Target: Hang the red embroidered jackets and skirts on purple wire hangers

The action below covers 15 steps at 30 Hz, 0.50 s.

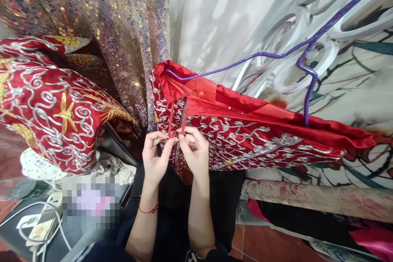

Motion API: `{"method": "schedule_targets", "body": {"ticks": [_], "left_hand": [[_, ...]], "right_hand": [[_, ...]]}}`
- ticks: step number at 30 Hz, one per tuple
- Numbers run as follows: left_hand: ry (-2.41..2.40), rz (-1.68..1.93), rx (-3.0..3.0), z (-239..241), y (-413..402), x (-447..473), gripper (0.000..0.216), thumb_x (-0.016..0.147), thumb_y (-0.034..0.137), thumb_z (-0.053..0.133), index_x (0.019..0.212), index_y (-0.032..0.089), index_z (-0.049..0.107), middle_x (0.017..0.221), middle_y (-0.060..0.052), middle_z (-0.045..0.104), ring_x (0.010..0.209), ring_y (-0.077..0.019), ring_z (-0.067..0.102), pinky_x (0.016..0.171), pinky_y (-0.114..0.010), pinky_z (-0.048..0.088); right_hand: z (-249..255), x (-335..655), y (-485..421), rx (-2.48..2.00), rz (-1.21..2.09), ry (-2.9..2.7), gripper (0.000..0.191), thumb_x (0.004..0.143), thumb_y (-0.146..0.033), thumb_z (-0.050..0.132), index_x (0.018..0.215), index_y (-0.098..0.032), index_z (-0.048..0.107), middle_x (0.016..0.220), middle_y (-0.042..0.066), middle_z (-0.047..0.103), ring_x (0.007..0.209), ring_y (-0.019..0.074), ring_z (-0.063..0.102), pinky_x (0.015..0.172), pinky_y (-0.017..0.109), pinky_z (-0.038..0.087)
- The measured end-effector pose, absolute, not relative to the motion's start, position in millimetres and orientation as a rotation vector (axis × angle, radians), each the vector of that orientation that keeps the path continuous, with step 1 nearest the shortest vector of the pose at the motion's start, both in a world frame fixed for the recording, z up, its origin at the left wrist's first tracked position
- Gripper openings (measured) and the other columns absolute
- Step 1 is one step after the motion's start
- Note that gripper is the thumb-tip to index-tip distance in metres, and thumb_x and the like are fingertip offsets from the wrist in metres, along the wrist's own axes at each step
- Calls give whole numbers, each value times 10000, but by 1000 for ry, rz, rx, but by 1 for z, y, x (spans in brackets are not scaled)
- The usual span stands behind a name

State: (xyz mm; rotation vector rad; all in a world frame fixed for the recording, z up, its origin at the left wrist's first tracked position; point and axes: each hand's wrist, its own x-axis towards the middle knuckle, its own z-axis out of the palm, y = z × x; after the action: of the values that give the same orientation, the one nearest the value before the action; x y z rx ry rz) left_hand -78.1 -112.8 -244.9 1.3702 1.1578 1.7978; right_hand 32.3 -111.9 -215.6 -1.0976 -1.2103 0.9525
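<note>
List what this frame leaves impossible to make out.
Head view: ends of the thin red ribbon ties, pinched inside left hand and right hand fingers.
Head view: patch beside the white power strip, pixelated blur.
Head view: purple wire hanger, one end cut off by right edge.

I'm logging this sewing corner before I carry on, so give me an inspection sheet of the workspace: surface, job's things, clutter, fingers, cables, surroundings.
Surface: no worktop seen; red tile floor below.
Job's things: red embroidered garment hangs on a purple hanger; two red ties hang from its open top edge.
Clutter: second red garment at left; rolled fabric at lower right.
Fingers: left hand and right hand both pinch the ends of the red ties, fingers closed.
Cables: white cables loop around a power strip at lower left.
Surroundings: sequin fabric hangs behind; white scrollwork railing at upper right.
</note>
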Motion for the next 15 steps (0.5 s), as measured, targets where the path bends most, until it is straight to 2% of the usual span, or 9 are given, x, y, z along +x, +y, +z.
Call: {"method": "schedule_targets", "body": {"ticks": [5,10,15], "left_hand": [[1052,1798,1361,-248,-115,-80,194,893,307,703,1025,213,598,941,-21,639,847,-123,667,854,-268,555],[1098,1815,1360,-245,-115,-81,228,872,297,725,1063,226,623,967,-22,633,856,-125,641,828,-262,530],[1227,1843,1445,-239,-117,-78,205,871,249,722,1072,242,681,962,-19,641,853,-127,594,785,-256,481]], "right_hand": [[-211,37,-113,-1090,998,-1369,186,906,-290,592,984,-183,723,521,-96,356,476,64,308,515,229,307],[-210,37,-115,-1080,990,-1406,89,870,-267,622,884,-196,674,533,-99,369,478,61,319,511,224,306],[-210,34,-118,-1033,882,-1386,41,876,-231,616,897,-212,646,546,-103,394,479,61,339,511,211,322]]}}
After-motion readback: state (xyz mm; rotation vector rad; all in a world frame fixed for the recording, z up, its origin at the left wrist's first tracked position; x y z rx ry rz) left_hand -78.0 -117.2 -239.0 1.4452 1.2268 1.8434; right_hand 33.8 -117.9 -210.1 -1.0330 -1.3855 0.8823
